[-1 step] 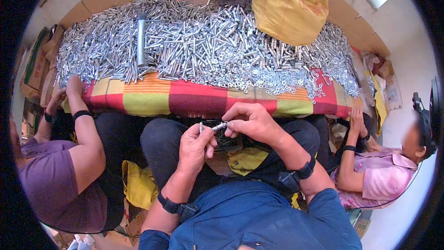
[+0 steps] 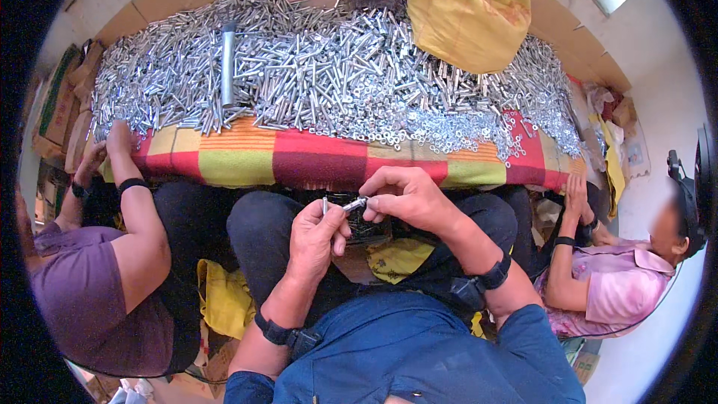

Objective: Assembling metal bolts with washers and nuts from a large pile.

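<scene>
Above my lap, my left hand (image 2: 314, 238) is closed round a short silvery metal bolt (image 2: 354, 205), which points to the right. A second slim metal piece (image 2: 324, 206) stands up between the fingers of that hand. The thumb and fingers of my right hand (image 2: 404, 198) pinch the right end of the bolt. Whether a small nut or washer sits in that pinch is too small to tell. Just beyond both hands, a heap of similar metal bolts and sleeves (image 2: 299, 67) covers the table, with loose washers and nuts (image 2: 441, 131) along its near side.
A checked cloth (image 2: 321, 161) drapes over the table's near edge. On the heap stand a larger metal tube (image 2: 227, 67) and a yellow sack (image 2: 471, 11). Co-workers sit close on both sides, one in a purple shirt (image 2: 105, 292), one in pink (image 2: 613, 288). Yellow bags (image 2: 224, 299) lie below.
</scene>
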The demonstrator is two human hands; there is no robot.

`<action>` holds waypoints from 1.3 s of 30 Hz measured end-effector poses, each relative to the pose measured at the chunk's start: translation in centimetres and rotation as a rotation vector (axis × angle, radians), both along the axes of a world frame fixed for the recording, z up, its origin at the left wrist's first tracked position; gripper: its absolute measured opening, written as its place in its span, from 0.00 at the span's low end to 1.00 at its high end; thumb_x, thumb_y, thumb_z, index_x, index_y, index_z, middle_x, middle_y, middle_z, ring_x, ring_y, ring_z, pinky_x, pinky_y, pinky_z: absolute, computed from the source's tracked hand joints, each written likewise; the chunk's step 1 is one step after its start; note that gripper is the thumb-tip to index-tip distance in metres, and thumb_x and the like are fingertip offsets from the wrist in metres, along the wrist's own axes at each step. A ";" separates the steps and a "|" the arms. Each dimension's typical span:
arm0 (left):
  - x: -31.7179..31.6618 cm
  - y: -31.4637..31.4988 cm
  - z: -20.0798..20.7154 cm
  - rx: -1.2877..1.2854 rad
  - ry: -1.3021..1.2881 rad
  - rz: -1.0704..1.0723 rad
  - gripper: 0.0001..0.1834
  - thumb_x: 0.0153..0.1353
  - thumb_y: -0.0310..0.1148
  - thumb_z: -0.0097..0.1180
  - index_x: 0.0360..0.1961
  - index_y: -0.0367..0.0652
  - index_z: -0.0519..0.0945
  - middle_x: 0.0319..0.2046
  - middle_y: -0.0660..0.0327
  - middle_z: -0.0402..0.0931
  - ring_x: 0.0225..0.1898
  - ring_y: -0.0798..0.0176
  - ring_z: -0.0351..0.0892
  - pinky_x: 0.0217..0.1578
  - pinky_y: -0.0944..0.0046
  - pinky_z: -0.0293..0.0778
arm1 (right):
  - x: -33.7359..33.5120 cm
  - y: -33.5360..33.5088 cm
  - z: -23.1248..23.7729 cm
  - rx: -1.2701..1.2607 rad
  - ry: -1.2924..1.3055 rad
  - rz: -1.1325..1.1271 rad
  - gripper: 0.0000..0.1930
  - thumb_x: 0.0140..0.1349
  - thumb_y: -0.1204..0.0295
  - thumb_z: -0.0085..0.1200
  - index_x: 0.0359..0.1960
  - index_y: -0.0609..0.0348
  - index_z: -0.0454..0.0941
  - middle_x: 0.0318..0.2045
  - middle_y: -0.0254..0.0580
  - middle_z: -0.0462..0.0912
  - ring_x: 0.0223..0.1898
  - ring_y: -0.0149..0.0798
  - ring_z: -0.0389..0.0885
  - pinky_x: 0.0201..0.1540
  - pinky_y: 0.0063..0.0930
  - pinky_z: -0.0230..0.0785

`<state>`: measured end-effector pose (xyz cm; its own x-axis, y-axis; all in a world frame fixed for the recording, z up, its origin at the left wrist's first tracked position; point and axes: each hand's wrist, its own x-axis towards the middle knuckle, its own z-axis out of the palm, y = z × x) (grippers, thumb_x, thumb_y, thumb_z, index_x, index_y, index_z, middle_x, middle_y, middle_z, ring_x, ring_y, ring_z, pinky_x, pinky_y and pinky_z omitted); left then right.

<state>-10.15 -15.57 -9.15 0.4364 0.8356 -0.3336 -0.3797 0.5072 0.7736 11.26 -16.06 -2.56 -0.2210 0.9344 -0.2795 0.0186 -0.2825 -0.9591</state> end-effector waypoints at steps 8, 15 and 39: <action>0.0 0.1 0.0 0.002 0.025 -0.068 0.12 0.73 0.38 0.55 0.33 0.42 0.76 0.21 0.62 0.77 0.13 0.74 0.68 0.14 0.74 0.61 | 0.1 -0.4 -0.8 0.202 -0.160 0.002 0.06 0.62 0.79 0.58 0.40 0.68 0.81 0.33 0.44 0.85 0.31 0.32 0.85 0.36 0.26 0.78; -0.2 0.1 -0.2 -0.004 0.053 -0.073 0.13 0.72 0.39 0.56 0.33 0.42 0.76 0.21 0.63 0.77 0.13 0.73 0.68 0.14 0.74 0.61 | -0.7 -1.0 -0.2 0.201 -0.282 -0.039 0.07 0.63 0.76 0.59 0.39 0.67 0.81 0.29 0.41 0.85 0.26 0.31 0.84 0.31 0.26 0.77; 0.3 0.0 0.4 0.013 0.088 -0.072 0.11 0.71 0.34 0.55 0.31 0.41 0.76 0.20 0.62 0.76 0.12 0.73 0.67 0.13 0.72 0.60 | -0.9 -2.8 -1.8 0.488 -0.424 -0.009 0.13 0.61 0.69 0.65 0.41 0.66 0.79 0.28 0.42 0.82 0.28 0.33 0.84 0.31 0.30 0.75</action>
<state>-9.87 -15.59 -8.77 0.4645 0.8078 -0.3628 -0.2729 0.5203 0.8092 10.37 -18.89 -4.37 -0.1765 0.9774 0.1165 0.4236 0.1823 -0.8873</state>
